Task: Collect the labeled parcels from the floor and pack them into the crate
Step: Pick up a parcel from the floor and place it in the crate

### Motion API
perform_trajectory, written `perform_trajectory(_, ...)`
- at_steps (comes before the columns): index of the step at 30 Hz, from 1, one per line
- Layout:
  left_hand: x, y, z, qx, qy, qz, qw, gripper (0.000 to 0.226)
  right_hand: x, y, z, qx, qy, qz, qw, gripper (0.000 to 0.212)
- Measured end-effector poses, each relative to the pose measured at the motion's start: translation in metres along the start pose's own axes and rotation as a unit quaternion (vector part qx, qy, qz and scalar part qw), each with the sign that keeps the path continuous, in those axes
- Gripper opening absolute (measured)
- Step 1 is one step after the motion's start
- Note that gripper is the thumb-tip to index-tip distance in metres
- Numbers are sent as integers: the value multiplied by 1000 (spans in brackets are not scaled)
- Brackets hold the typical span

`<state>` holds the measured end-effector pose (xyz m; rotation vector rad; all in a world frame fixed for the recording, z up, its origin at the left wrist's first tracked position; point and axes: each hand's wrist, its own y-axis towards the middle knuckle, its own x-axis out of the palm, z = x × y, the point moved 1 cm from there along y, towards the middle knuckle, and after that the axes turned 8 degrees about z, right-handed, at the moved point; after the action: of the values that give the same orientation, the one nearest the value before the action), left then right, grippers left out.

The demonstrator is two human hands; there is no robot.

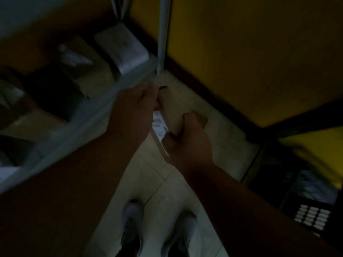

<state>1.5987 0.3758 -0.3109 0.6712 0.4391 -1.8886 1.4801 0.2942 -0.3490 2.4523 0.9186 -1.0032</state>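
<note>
The scene is dark and blurred. A brown cardboard parcel [172,110] with a white printed label [159,127] on its side is held above the tiled floor, between both hands. My left hand [135,106] grips its far left end. My right hand [187,143] grips its near right end, thumb on the top face. The crate cannot be told apart in this frame.
A pale metal shelf rack [92,119] runs along the left with brown boxes [87,75] and a white parcel [122,47] on it; its upright post [163,34] stands just beyond the hands. A yellow wall [250,52] is right. A dark desk with a phone keypad [311,216] sits bottom right. My white shoes [131,223] are below.
</note>
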Motion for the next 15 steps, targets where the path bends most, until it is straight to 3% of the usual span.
perform_trajectory(3, -83, -3, 75, -99, -145, 109, 978, 49, -80, 17, -96, 21, 104, 51, 993, 43)
perform_trajectory(5, -132, -13, 115, -127, -220, 123, 959, 46, -130, 23, -159, 14, 178, 60, 982, 51)
perform_trajectory(10, -225, -24, 187, -74, -322, 56, 942, 20, -218, 22, -279, -84, 280, 112, 950, 55)
perform_trajectory(15, -303, -35, 238, 5, -303, 106, 947, 34, -266, 12, -340, -119, 367, 99, 917, 45)
